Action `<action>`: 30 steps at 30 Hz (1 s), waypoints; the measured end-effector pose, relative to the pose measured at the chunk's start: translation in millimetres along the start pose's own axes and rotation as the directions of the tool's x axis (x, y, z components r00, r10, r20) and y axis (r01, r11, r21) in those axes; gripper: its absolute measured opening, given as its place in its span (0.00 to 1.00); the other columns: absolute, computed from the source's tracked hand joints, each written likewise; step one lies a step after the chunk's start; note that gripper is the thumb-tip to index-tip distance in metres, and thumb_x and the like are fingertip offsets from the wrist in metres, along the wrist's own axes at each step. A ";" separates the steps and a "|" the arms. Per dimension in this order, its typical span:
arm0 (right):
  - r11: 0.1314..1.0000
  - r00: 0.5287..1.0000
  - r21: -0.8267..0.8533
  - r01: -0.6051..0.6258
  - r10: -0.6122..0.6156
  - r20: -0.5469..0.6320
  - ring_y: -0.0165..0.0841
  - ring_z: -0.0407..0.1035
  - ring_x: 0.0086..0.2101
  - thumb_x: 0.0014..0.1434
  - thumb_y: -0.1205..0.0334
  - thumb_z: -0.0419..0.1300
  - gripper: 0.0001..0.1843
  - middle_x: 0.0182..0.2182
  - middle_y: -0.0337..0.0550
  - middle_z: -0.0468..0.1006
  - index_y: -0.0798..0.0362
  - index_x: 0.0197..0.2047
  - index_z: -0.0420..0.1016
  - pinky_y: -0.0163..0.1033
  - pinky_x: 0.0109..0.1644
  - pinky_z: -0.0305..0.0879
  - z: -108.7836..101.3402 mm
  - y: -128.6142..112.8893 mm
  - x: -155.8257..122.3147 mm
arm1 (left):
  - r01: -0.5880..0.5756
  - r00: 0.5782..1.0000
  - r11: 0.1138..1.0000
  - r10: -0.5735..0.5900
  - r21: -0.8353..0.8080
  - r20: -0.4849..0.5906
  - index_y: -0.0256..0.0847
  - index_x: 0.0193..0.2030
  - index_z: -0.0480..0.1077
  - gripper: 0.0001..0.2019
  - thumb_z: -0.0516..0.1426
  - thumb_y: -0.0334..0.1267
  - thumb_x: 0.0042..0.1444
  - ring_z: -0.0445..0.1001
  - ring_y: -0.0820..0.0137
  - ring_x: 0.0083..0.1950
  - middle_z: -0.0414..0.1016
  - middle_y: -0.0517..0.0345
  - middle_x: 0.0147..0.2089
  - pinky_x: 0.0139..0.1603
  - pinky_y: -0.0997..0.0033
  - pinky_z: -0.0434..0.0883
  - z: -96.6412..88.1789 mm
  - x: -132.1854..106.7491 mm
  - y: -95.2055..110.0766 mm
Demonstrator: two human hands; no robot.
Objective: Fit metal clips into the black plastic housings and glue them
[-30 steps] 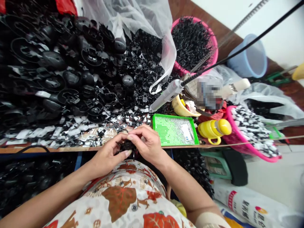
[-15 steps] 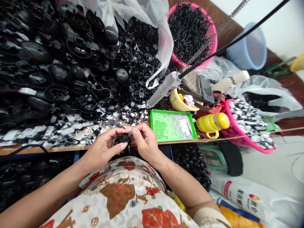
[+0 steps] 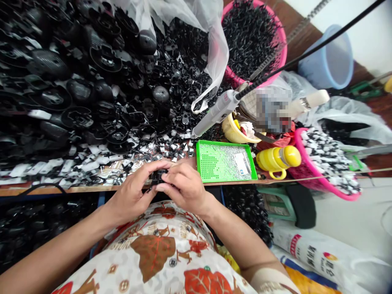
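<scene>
Just over the front edge of the bench [image 3: 92, 189], a small black plastic part [image 3: 158, 176] is held between both hands. My left hand [image 3: 134, 185] is closed round its left side. The fingers and thumb of my right hand [image 3: 183, 185] grip it from the right and cover much of it. Its exact kind cannot be made out. A green tray [image 3: 226, 161] of tiny metal pieces lies right of my right hand. Small white and black plastic pieces [image 3: 70, 165] are strewn along the bench behind my left hand.
A grey electric screwdriver [image 3: 214, 114] hangs on a cord above the bench. Black plastic shells [image 3: 49, 98] are heaped at the left. A yellow bottle [image 3: 278, 159] and a pink basket [image 3: 343, 192] of black-and-white parts are at the right. Another pink basket [image 3: 283, 49] stands behind.
My right fingers have moved left and closed over the black plastic part, which is now turned and more covered. The whole view has shifted slightly.
</scene>
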State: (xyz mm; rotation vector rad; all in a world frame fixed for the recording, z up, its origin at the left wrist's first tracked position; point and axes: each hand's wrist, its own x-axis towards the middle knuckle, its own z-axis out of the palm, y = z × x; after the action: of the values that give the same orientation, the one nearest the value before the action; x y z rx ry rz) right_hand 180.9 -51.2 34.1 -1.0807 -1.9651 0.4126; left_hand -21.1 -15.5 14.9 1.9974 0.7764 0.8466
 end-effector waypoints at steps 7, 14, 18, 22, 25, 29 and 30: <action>0.973 0.974 0.047 -0.226 0.227 -0.022 0.32 0.73 0.37 0.67 0.52 0.63 0.11 0.35 0.42 0.79 0.51 0.42 0.78 0.40 0.43 0.72 -4.9 17.2 3.5 | 0.277 0.959 0.953 -0.268 -0.124 0.090 0.46 0.61 0.68 0.20 0.60 0.40 0.63 0.80 0.61 0.53 0.78 0.50 0.57 0.52 0.63 0.78 1.6 8.2 2.4; 0.930 0.949 -0.336 0.152 -0.043 0.311 0.36 0.68 0.38 0.70 0.61 0.57 0.10 0.38 0.46 0.79 0.54 0.44 0.79 0.43 0.43 0.63 -26.9 11.3 17.2 | 0.706 0.708 0.566 -0.570 -0.426 0.416 0.40 0.59 0.67 0.26 0.62 0.43 0.54 0.69 0.73 0.22 0.72 0.64 0.28 0.20 0.76 0.68 -3.6 19.1 10.1; 0.872 0.881 -0.438 0.220 0.016 0.473 0.37 0.66 0.37 0.70 0.65 0.54 0.11 0.35 0.47 0.77 0.55 0.39 0.76 0.44 0.42 0.61 -24.0 -2.2 16.6 | 0.714 0.694 0.628 -0.576 -0.309 0.432 0.39 0.59 0.68 0.25 0.60 0.43 0.54 0.64 0.75 0.18 0.70 0.65 0.24 0.17 0.76 0.62 -3.8 16.5 11.6; 0.933 0.907 -0.320 -0.166 0.272 0.323 0.37 0.67 0.37 0.66 0.66 0.54 0.08 0.35 0.48 0.76 0.55 0.35 0.72 0.43 0.41 0.64 -7.7 -7.7 11.9 | 0.410 0.911 0.911 -0.409 -0.030 0.042 0.41 0.56 0.71 0.22 0.62 0.39 0.53 0.77 0.65 0.33 0.79 0.55 0.39 0.34 0.66 0.77 11.1 9.6 8.0; 0.680 0.724 0.250 -0.690 0.632 0.278 0.29 0.64 0.27 0.65 0.60 0.53 0.09 0.27 0.38 0.71 0.52 0.33 0.67 0.36 0.31 0.64 7.7 -8.9 9.6 | 0.151 0.967 0.981 -0.120 0.126 -0.226 0.44 0.56 0.73 0.21 0.63 0.34 0.54 0.77 0.54 0.58 0.77 0.46 0.58 0.60 0.52 0.74 21.2 9.9 3.3; 0.143 0.545 0.642 -0.753 0.682 0.488 0.23 0.57 0.19 0.62 0.47 0.60 0.15 0.23 0.30 0.67 0.52 0.36 0.73 0.30 0.21 0.54 -1.3 -11.2 11.4 | 0.309 0.901 0.907 -0.375 -0.287 -0.216 0.45 0.50 0.74 0.16 0.65 0.38 0.55 0.81 0.58 0.51 0.79 0.50 0.52 0.53 0.53 0.79 18.3 26.0 2.2; 0.165 0.565 0.659 -0.734 0.686 0.458 0.22 0.58 0.19 0.61 0.45 0.62 0.17 0.23 0.31 0.69 0.52 0.38 0.76 0.30 0.21 0.54 -11.0 -10.7 11.4 | 0.412 0.848 0.787 -0.516 -0.460 -0.124 0.44 0.49 0.73 0.16 0.65 0.39 0.54 0.82 0.61 0.42 0.80 0.53 0.46 0.44 0.58 0.82 15.1 30.8 2.9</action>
State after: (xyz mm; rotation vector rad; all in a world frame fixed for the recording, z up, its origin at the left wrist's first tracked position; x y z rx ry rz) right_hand 180.7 -49.3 53.1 -1.2609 -0.8403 1.7141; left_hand 9.3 -0.1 19.3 1.2507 1.0746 0.8744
